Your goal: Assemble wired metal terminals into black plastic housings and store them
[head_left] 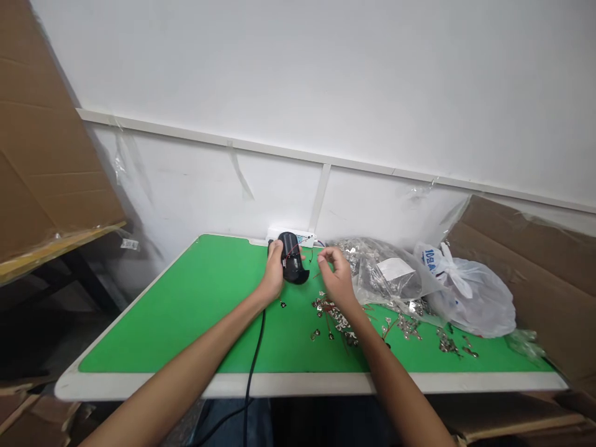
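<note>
A glossy black plastic housing (292, 257), rounded and flared at its lower end, is held tilted over the far end of the green mat (186, 316) on the table (279, 385), with thin red and dark wires (298, 245) crossing its face. The left hand (274, 273) grips it, fingers clenched around its side. The right hand (338, 279) is raised just beside it, fingers pinched together close to the wires; whether they hold a wire is too fine to make out. Small metal terminals (333, 316) lie scattered below, and more fill a clear plastic bag (377, 273) beside a white carrier bag (470, 298). A black cable (255, 354) passes under the left forearm and over the table edge. The left hand hides part of the housing, so its full shape is hard to make out
</note>
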A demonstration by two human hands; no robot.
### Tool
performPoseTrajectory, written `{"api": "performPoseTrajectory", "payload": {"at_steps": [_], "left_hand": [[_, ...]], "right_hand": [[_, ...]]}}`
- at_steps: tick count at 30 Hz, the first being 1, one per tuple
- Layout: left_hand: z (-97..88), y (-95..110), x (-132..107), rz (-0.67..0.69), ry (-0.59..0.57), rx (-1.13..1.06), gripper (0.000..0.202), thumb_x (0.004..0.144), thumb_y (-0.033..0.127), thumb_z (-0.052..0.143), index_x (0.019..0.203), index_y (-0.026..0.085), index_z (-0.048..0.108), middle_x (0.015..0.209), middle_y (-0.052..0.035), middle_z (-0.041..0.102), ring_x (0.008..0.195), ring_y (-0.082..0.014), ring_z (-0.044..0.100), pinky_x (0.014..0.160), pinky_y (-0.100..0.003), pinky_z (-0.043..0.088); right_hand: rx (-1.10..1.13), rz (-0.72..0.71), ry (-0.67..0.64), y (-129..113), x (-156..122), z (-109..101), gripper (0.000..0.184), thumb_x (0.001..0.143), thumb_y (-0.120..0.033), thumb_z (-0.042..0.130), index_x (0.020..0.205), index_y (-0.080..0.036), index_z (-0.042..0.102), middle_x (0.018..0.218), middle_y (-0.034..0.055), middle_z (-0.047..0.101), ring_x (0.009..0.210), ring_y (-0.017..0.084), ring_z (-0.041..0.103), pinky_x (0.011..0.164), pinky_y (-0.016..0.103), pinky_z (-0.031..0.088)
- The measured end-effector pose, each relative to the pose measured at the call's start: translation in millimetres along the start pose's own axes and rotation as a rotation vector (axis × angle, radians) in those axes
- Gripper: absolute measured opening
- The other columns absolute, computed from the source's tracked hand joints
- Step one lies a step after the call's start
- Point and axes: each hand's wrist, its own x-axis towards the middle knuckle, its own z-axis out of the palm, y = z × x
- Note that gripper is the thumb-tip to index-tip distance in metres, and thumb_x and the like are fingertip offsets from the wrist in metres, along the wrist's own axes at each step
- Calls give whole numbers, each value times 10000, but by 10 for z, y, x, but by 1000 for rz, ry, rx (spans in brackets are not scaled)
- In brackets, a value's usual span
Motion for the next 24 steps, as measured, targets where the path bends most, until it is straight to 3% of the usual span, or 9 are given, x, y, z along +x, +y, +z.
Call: {"api": "performPoseTrajectory", "payload": {"at_steps": [2,6,11,15,24], "left_hand": [[-16,29,30,-150,-21,-98,336,1007,476,514,1107,175,623,859,-66,733,860,-233,751,791,-348,626],[-30,12,34,-326,-78,-207,377,984,425,546,1169,127,684,829,-95,767,724,-218,748,701,-338,640],[18,-67,-2,-327,-70,-243,279,952,367,621,1029,127,741,829,-74,778,662,-180,719,696,-297,626],[71,-70,-35,-370,-36,-242,297,983,308,551,876,111,746,779,-77,770,629,-171,691,677,-279,604],[109,-37,-102,-394,-23,-214,372,1005,311,496,836,102,753,724,-72,746,649,-167,671,685,-254,559]], "right_hand": [[15,64,14,24,36,-20,133,955,-350,579,899,-229,584,852,17,664,823,197,652,795,359,565],[59,76,-81,60,60,-11,160,906,-376,663,953,-223,662,934,38,706,879,205,676,776,348,564],[-5,39,-204,68,32,36,153,927,-360,662,897,-229,734,923,48,719,843,198,673,718,329,550],[-50,1,-214,51,13,31,160,955,-350,642,880,-235,724,932,55,722,866,199,665,746,332,545],[-81,-74,-243,-10,-6,31,141,959,-297,612,840,-235,658,871,44,676,788,198,623,728,341,520]]}}
